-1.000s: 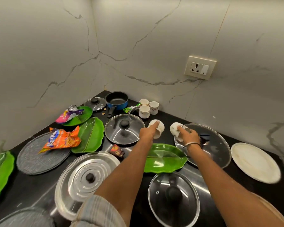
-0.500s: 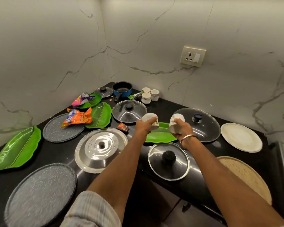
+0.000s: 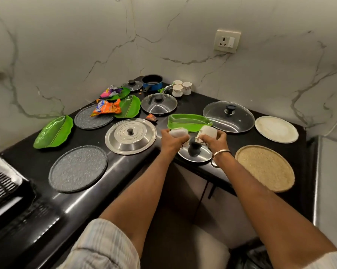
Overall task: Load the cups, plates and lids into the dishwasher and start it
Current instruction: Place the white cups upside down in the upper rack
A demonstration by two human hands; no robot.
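My left hand [image 3: 172,139] grips a white cup [image 3: 178,132], and my right hand [image 3: 214,140] grips a second white cup [image 3: 207,131]. Both cups hang above a glass lid [image 3: 195,154] at the black counter's front edge. Three more cups [image 3: 181,88] stand at the back corner. A steel lid [image 3: 130,135], two other glass lids [image 3: 159,103] [image 3: 229,115] and a small lid [image 3: 132,85] lie on the counter. Green leaf plates [image 3: 54,132] [image 3: 189,122] [image 3: 129,106], grey plates [image 3: 78,168] [image 3: 93,117], a white plate [image 3: 276,129] and a tan plate [image 3: 264,166] lie around them.
A blue saucepan [image 3: 153,82] sits at the back corner. Snack wrappers [image 3: 106,108] [image 3: 111,91] lie on the left plates. A dark rack [image 3: 0,183] shows at the far left edge. A wall socket [image 3: 227,41] is above the counter. Cabinet doors lie below the counter edge.
Both hands have drawn the two cups back from the counter's middle toward its front edge. The view has pulled back, showing more of the counter and the rack.
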